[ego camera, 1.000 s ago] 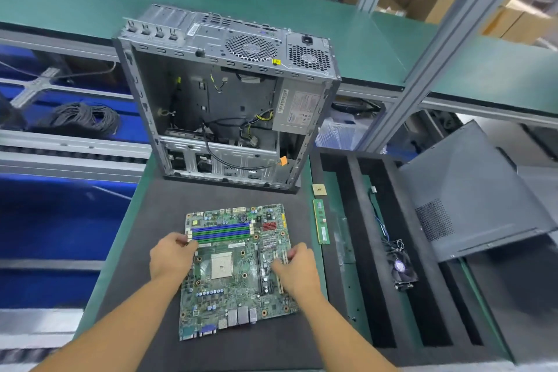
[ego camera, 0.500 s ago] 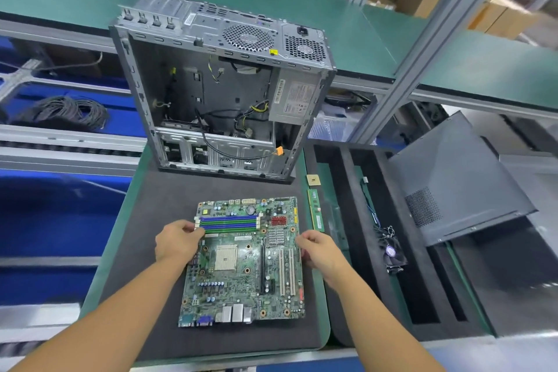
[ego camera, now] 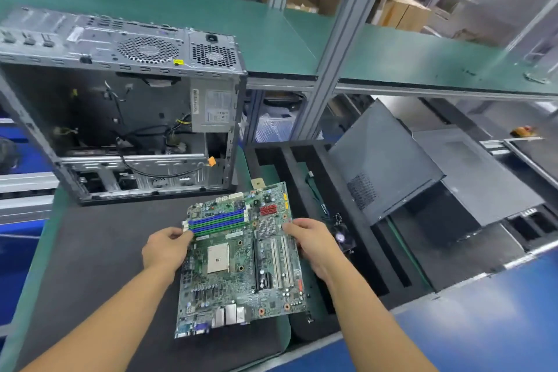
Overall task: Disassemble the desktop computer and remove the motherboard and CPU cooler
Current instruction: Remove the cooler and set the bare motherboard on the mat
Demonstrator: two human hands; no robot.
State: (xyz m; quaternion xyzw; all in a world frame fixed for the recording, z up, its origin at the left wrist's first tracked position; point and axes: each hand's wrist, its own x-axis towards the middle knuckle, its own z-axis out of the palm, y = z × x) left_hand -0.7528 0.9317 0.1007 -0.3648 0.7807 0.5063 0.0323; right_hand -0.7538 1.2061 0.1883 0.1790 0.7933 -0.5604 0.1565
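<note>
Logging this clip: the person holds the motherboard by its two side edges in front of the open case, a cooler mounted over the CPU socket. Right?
Not quite. The head view shows the CPU socket bare, nothing mounted over it. The rest stands: left hand and right hand hold the motherboard by its side edges in front of the open case.

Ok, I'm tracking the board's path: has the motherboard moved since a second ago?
Yes. The motherboard has shifted right relative to the computer case, now overhanging the right edge of the mat toward the foam tray.
</note>
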